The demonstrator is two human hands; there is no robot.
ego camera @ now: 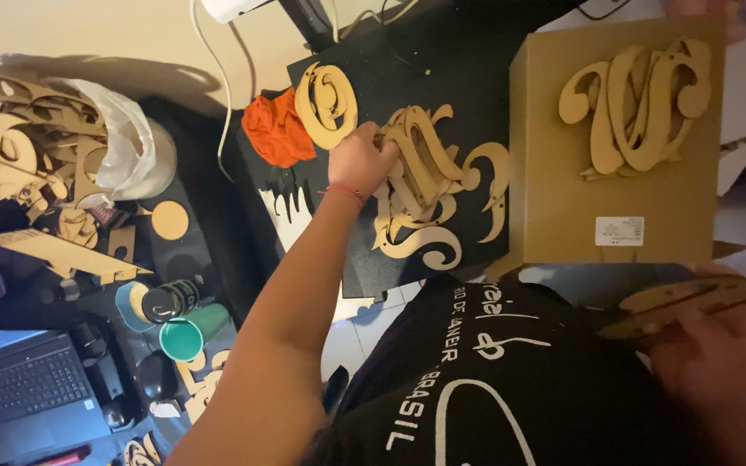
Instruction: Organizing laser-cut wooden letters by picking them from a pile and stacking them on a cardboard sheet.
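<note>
left hand (pixel 361 160): fingers clenched on top wooden letter cutout (pixel 416 151) of pile, left of cardboard box (pixel 563 216) | right hand (pixel 714 349): grasping flat wooden pieces (pixel 692 302) below box | cutouts likely light, stiff, thin curls fragile; grip thick stems

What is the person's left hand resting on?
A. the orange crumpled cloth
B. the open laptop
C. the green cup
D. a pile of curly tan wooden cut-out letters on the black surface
D: the left hand grips the pile of curly tan wooden cut-out letters, beside the orange crumpled cloth.
</note>
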